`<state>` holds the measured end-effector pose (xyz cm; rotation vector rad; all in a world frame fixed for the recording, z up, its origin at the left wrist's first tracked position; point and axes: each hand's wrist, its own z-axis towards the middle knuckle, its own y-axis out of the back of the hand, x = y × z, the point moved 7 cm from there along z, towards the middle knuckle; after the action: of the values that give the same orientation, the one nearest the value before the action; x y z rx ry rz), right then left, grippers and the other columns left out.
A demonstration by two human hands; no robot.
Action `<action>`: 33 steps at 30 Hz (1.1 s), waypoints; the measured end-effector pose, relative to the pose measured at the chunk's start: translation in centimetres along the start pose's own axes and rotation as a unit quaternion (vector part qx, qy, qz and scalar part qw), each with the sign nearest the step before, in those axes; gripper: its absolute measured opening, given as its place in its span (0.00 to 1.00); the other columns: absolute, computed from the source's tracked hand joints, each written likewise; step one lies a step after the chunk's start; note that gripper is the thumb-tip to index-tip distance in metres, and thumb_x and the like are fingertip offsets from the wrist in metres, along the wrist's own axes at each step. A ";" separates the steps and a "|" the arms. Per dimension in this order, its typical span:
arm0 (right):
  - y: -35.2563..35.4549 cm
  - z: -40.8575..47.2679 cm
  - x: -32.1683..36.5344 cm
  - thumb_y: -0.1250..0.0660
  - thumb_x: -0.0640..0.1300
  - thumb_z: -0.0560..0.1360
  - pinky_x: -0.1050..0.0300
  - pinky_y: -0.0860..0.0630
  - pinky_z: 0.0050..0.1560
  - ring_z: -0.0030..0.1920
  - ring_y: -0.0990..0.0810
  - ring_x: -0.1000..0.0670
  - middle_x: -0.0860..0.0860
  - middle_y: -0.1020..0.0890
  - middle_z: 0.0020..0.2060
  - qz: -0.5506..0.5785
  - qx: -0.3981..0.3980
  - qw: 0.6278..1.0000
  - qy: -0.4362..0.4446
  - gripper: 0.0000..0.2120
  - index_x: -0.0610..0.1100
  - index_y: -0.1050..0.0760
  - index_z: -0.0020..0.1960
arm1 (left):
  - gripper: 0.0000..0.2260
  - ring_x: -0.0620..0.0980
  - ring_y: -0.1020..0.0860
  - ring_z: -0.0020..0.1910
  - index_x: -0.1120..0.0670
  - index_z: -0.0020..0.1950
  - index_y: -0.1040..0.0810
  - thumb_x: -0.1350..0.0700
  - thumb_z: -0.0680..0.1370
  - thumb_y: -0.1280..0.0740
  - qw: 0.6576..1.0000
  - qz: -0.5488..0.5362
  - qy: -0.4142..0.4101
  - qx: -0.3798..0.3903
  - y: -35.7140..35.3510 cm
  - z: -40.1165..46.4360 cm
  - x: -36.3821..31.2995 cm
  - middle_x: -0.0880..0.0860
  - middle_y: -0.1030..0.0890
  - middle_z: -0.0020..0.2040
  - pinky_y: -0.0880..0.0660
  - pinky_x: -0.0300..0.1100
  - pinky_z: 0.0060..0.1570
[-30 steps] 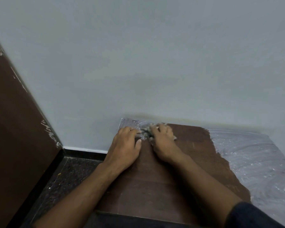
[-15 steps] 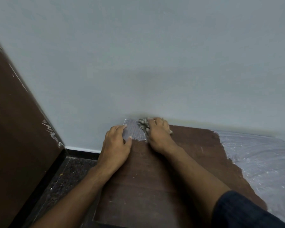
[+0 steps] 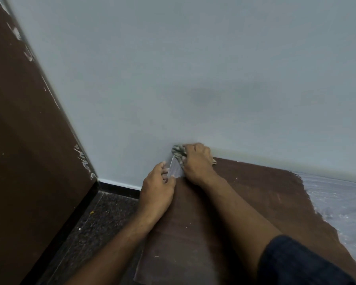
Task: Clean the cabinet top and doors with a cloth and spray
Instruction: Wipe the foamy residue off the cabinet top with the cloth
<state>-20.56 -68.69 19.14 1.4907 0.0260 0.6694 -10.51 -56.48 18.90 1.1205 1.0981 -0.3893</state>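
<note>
Both your hands sit at the far-left corner of the cabinet top [image 3: 245, 202], tight against the grey wall [image 3: 193, 68]. Your right hand [image 3: 195, 161] has its fingers closed round a crumpled, mottled cloth [image 3: 178, 151], pressing it into the wall-to-top corner. Your left hand [image 3: 157, 192] is at 7 o'clock of it, fingers pinched narrow on a small flap of plastic film [image 3: 175, 169] that lifts off the corner between the two hands. At 3 o'clock of the hands, more film [image 3: 341, 202] covers the right part of the top with a ragged torn edge. At 9 o'clock, a dark brown panel [image 3: 29, 140] with white paint scuffs stands against the wall; speckled floor [image 3: 90, 223] lies between it and the cabinet. Dark sleeve [image 3: 300, 264] on your right arm.
</note>
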 end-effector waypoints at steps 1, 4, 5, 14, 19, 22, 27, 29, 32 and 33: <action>-0.5 0.5 1.0 0.40 0.47 0.81 0.45 0.39 0.71 0.67 0.35 0.37 0.40 0.32 0.70 0.002 0.004 1.000 0.007 0.21 0.44 0.34 0.73 | 0.23 0.45 0.23 0.53 0.53 0.76 0.31 0.57 0.80 0.34 1.000 -0.002 0.004 -0.001 0.0 0.0 0.1 0.48 0.21 0.63 0.32 0.35 0.55; -0.8 1.1 1.9 0.41 0.47 0.82 0.45 0.38 0.71 0.66 0.34 0.37 0.40 0.31 0.68 0.010 0.024 0.999 0.044 0.21 0.44 0.33 0.73 | 0.24 0.44 0.23 0.52 0.53 0.77 0.32 0.57 0.81 0.34 1.000 -0.005 0.005 -0.003 0.3 -0.3 0.3 0.45 0.22 0.57 0.31 0.35 0.53; -0.6 0.8 1.4 0.41 0.48 0.81 0.45 0.37 0.70 0.66 0.32 0.37 0.40 0.29 0.66 0.014 0.035 0.997 0.064 0.21 0.44 0.33 0.73 | 0.23 0.44 0.23 0.52 0.53 0.77 0.31 0.57 0.81 0.34 1.000 -0.004 0.004 -0.002 0.4 -0.3 0.3 0.45 0.22 0.58 0.31 0.35 0.53; 1.4 -1.2 -3.2 0.45 0.50 0.82 0.46 0.37 0.69 0.64 0.33 0.38 0.41 0.29 0.67 -0.031 -0.004 0.999 0.029 0.21 0.45 0.33 0.73 | 0.29 0.45 0.22 0.52 0.52 0.79 0.35 0.57 0.78 0.30 1.000 -0.026 -0.006 0.013 0.3 0.3 0.7 0.46 0.21 0.58 0.27 0.37 0.55; -1.5 -0.3 2.2 0.42 0.47 0.82 0.43 0.41 0.73 0.69 0.36 0.37 0.41 0.34 0.72 -0.022 -0.002 0.998 0.054 0.23 0.46 0.37 0.76 | 0.35 0.44 0.21 0.53 0.51 0.80 0.40 0.60 0.76 0.30 0.998 -0.063 0.005 0.022 0.1 -0.3 1.3 0.42 0.22 0.55 0.28 0.34 0.53; -1.5 -1.1 2.8 0.42 0.46 0.82 0.43 0.43 0.76 0.71 0.38 0.37 0.41 0.34 0.72 -0.022 0.021 0.994 0.104 0.25 0.47 0.39 0.78 | 0.30 0.40 0.23 0.53 0.52 0.80 0.39 0.63 0.78 0.36 0.996 -0.092 0.009 -0.016 1.1 -0.4 2.0 0.46 0.24 0.59 0.29 0.32 0.51; -0.7 -6.1 2.5 0.38 0.43 0.82 0.49 0.39 0.76 0.72 0.36 0.45 0.45 0.30 0.71 0.037 0.064 0.970 0.233 0.24 0.48 0.35 0.77 | 0.18 0.47 0.26 0.57 0.51 0.72 0.28 0.59 0.81 0.36 0.997 -0.064 -0.010 -0.045 1.7 0.0 2.4 0.47 0.32 0.57 0.29 0.43 0.64; -0.1 -4.5 0.9 0.38 0.43 0.82 0.49 0.36 0.74 0.71 0.34 0.44 0.45 0.29 0.70 0.027 0.043 0.978 0.201 0.23 0.48 0.34 0.77 | 0.16 0.50 0.25 0.60 0.52 0.69 0.24 0.59 0.81 0.35 0.997 -0.053 -0.022 -0.045 1.5 -0.3 2.2 0.48 0.31 0.59 0.29 0.46 0.68; 0.0 -2.0 -0.2 0.39 0.44 0.82 0.46 0.39 0.75 0.72 0.36 0.40 0.44 0.30 0.71 0.029 0.007 0.995 0.096 0.24 0.47 0.35 0.77 | 0.15 0.50 0.26 0.59 0.53 0.69 0.24 0.58 0.81 0.35 0.997 -0.044 -0.035 -0.048 1.8 -0.3 2.0 0.48 0.31 0.60 0.29 0.44 0.65; -0.2 -2.2 0.5 0.39 0.44 0.82 0.46 0.41 0.76 0.73 0.37 0.39 0.43 0.31 0.72 0.032 0.009 0.996 0.086 0.24 0.47 0.36 0.78 | 0.15 0.49 0.26 0.60 0.53 0.69 0.24 0.58 0.82 0.35 0.997 -0.041 -0.037 -0.051 2.1 -0.1 1.9 0.48 0.31 0.60 0.29 0.42 0.64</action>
<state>-20.92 -66.49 18.87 1.4523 0.1162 0.8498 -8.19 -54.96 18.38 0.9664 1.0889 -0.4312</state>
